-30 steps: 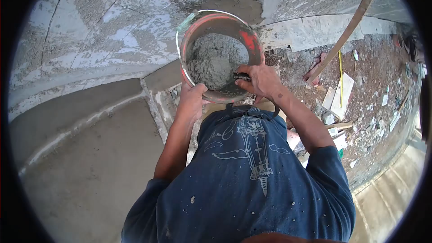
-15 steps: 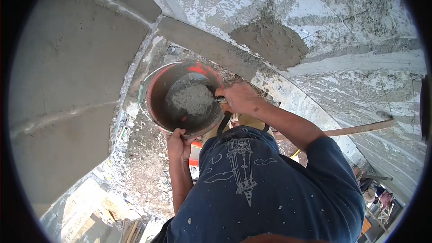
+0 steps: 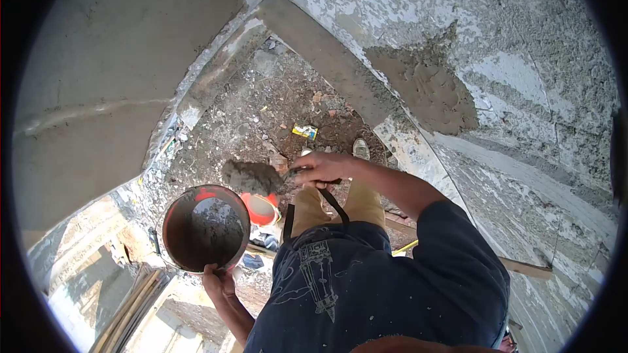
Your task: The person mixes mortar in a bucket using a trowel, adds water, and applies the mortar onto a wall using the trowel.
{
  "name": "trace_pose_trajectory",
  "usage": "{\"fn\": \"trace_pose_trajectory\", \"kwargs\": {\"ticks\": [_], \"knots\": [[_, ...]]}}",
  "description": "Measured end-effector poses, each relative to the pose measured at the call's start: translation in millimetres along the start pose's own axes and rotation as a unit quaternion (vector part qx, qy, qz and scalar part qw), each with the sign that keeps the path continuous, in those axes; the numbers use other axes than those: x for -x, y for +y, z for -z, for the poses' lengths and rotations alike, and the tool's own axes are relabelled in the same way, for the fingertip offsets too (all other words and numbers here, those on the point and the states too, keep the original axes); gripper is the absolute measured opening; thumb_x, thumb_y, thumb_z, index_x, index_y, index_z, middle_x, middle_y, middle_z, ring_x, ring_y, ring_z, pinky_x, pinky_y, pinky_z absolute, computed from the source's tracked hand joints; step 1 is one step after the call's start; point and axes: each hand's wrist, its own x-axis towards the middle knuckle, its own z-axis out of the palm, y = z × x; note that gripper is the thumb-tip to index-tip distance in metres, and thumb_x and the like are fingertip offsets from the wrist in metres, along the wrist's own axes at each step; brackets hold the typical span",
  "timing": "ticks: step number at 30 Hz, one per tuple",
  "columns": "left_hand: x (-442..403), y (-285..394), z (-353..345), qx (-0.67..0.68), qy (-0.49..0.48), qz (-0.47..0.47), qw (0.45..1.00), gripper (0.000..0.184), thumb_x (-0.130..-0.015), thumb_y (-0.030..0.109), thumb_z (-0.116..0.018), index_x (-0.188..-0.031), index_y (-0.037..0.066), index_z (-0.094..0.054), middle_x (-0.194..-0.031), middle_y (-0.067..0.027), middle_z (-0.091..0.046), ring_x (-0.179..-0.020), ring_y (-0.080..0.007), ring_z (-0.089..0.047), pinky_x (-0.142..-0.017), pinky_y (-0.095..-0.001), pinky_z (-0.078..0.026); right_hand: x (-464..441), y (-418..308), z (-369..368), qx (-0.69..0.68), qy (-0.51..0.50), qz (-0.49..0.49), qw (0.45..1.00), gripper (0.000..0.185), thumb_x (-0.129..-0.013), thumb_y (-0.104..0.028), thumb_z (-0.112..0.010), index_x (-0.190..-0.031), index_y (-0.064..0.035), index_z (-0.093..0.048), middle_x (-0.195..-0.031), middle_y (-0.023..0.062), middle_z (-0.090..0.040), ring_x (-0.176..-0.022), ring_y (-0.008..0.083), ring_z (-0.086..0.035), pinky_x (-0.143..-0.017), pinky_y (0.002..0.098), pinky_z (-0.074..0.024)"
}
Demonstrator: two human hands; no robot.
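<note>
Left hand [image 3: 219, 280] has its fingers clamped on the near rim of a round, grimy red bucket [image 3: 180, 225], and over to the bucket's right the right hand [image 3: 322, 167] has its fingers curled round a mortar-caked hand trowel [image 3: 290, 174]. That big lumpy blob of grey mortar [image 3: 252, 178] hangs out past the right fingers, over by the bucket's far right edge.
</note>
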Motion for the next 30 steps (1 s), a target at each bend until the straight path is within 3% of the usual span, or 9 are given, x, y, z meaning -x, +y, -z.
{"fn": "trace_pose_trajectory", "kwargs": {"ticks": [4, 6, 12, 15, 18, 21, 24, 27, 30], "knots": [[51.7, -11.0, -49.1, 0.062, 0.021, -0.018, 0.998, 0.035, -0.083, 0.006, -0.051, -0.11, -0.015, -0.058, -0.105, -0.0231, -0.067, -0.091, -0.0389, -0.07, -0.08, -0.0484, -0.065, 170.2, -57.5, 146.0, 0.096, 0.49, 0.062, 0.864, 0.042, -0.103, -0.028, -0.062, -0.137, -0.0044, -0.056, -0.062, -0.0043, -0.05, -0.049, 0.0056, -0.043, -0.047, 0.024, -0.0365], [56.1, -19.1, -59.7, 0.046, 0.034, -0.02, 0.998, 0.036, -0.083, 0.004, -0.05, -0.111, -0.017, -0.055, -0.11, -0.0255, -0.065, -0.095, -0.0422, -0.069, -0.08, -0.0503, -0.065, 253.7, -112.5, 109.3, 0.212, 0.569, 0.084, 0.79, 0.038, -0.101, -0.031, -0.065, -0.13, -0.0066, -0.063, -0.058, -0.0056, -0.048, -0.047, 0.0043, -0.042, -0.047, 0.0239, -0.0339], [70.7, -19.4, -139.2, 0.137, -0.143, 0.038, 0.98, 0.049, -0.079, -0.004, -0.05, -0.128, -0.012, -0.047, -0.121, -0.0244, -0.061, -0.102, -0.0416, -0.069, -0.072, -0.0483, -0.069, 242.6, -178.6, -29.5, 0.504, 0.476, 0.021, 0.72, 0.033, -0.093, -0.026, -0.07, -0.124, -0.0146, -0.066, -0.081, 0.0045, -0.069, -0.066, 0.0199, -0.066, -0.06, 0.0347, -0.0488], [72.0, -13.0, -174.5, 0.103, -0.21, 0.016, 0.972, 0.052, -0.081, -0.005, -0.049, -0.133, -0.008, -0.043, -0.121, -0.0253, -0.062, -0.094, -0.0406, -0.071, -0.062, -0.0459, -0.07, 193.2, -174.8, -47.3, 0.706, 0.388, 0.151, 0.573, 0.045, -0.087, -0.019, -0.076, -0.13, -0.0187, -0.064, -0.093, 0.0093, -0.071, -0.076, 0.0233, -0.07, -0.064, 0.0395, -0.0527], [109.2, 7.1, -206.7, 0.065, -0.306, -0.073, 0.947, 0.052, -0.086, -0.007, -0.048, -0.136, 0.003, -0.041, -0.12, -0.0203, -0.061, -0.097, -0.034, -0.071, -0.067, -0.0423, -0.069, 134.5, -178.3, -69.5, 0.776, 0.352, 0.114, 0.511, 0.035, -0.086, -0.015, -0.068, -0.12, -0.0162, -0.068, -0.093, 0.0107, -0.073, -0.083, 0.0315, -0.072, -0.075, 0.0454, -0.0564], [126.5, 25.1, -224.3, 0.046, -0.343, -0.116, 0.931, 0.057, -0.085, -0.009, -0.048, -0.139, 0.006, -0.039, -0.117, -0.0167, -0.061, -0.093, -0.0301, -0.072, -0.063, -0.0393, -0.069, 65.2, -155.1, -80.4, 0.806, 0.336, 0.001, 0.486, 0.033, -0.085, -0.015, -0.068, -0.118, -0.016, -0.069, -0.096, 0.0122, -0.073, -0.087, 0.0324, -0.073, -0.077, 0.0454, -0.0573], [133.6, 48.0, -232.8, 0.044, -0.377, -0.158, 0.912, 0.055, -0.085, -0.01, -0.048, -0.138, 0.004, -0.04, -0.114, -0.0141, -0.061, -0.091, -0.0253, -0.072, -0.063, -0.0384, -0.069, 69.3, -171.1, -111.0, 0.756, 0.325, 0.009, 0.567, 0.031, -0.086, -0.016, -0.068, -0.116, -0.0128, -0.069, -0.096, 0.0151, -0.073, -0.086, 0.033, -0.073, -0.079, 0.0449, -0.058], [135.8, 63.2, -228.6, 0.037, -0.388, -0.182, 0.902, 0.056, -0.084, -0.009, -0.048, -0.138, 0.004, -0.04, -0.112, -0.0131, -0.061, -0.088, -0.023, -0.071, -0.064, -0.0374, -0.068, 104.2, -193.9, -116.5, 0.719, 0.388, 0.093, 0.569, 0.039, -0.086, -0.02, -0.071, -0.124, -0.0157, -0.067, -0.096, 0.014, -0.069, -0.085, 0.0333, -0.071, -0.074, 0.0462, -0.0576], [126.3, 68.8, -231.6, 0.026, -0.368, -0.225, 0.902, 0.055, -0.084, -0.007, -0.049, -0.138, 0.003, -0.04, -0.11, -0.0118, -0.061, -0.085, -0.021, -0.07, -0.064, -0.0359, -0.067, 91.9, -204.2, -93.2, 0.736, 0.398, -0.034, 0.546, 0.038, -0.087, -0.023, -0.069, -0.124, -0.0144, -0.068, -0.095, 0.0164, -0.071, -0.086, 0.0359, -0.071, -0.078, 0.0479, -0.0571]]}}
